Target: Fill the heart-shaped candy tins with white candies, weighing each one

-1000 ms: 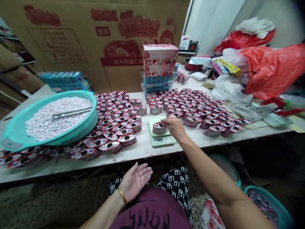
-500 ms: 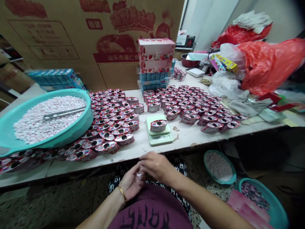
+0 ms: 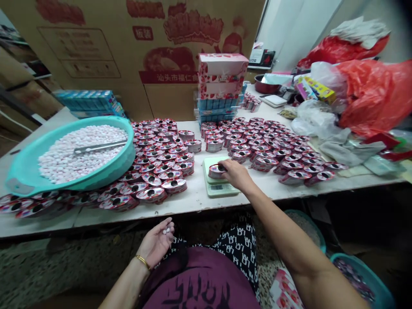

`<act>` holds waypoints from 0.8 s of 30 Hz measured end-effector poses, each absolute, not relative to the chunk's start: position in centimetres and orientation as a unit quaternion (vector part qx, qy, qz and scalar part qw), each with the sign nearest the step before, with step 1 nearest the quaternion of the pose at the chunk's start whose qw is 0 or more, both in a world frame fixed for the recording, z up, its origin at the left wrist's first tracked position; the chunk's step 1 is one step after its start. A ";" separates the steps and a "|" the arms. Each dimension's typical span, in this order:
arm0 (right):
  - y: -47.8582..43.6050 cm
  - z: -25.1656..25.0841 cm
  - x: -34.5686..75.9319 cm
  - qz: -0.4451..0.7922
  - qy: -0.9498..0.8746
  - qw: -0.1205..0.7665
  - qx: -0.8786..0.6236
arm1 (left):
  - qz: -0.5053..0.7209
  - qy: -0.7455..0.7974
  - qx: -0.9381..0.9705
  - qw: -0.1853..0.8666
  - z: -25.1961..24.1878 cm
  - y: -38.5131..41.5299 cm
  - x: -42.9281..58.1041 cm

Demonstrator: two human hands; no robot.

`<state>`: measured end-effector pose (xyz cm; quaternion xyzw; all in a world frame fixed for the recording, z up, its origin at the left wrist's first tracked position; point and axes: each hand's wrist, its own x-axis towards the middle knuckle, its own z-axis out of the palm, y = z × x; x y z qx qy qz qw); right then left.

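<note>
My left hand, palm up above my lap, has its fingers curled around a few small white candies. On the pale green scale my right hand has its fingers closed on the right end of an oval red-and-white container with a dark round hole on top. Many like containers stand in a group left of the scale and in another group right of it. A turquoise basin at the left holds white and pink candies with a metal scoop lying on them.
A large cardboard box stands behind the table, with stacked strawberry-print boxes before it. Blue packs are at the back left. Plastic bags fill the right side. Tubs sit on the floor at the right.
My right hand has left my left hand, reached forward and taken hold of the container on the scale. My left hand has moved left, showing the candies in it. The view has shifted left.
</note>
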<state>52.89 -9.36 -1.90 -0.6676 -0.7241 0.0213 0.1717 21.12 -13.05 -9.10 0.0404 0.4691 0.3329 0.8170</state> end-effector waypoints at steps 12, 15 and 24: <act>-9.5 -4.8 41.3 -0.009 -0.822 0.233 -0.520 | 0.294 0.427 0.135 0.845 -7.8 -10.8 24.6; -8.4 -4.1 47.8 -0.088 -0.744 0.271 -0.604 | 0.295 0.445 0.117 0.838 -7.5 -9.7 24.7; -6.1 -5.3 62.5 -0.183 -0.661 0.217 -0.695 | 0.307 0.433 0.097 0.842 -7.8 -10.8 24.9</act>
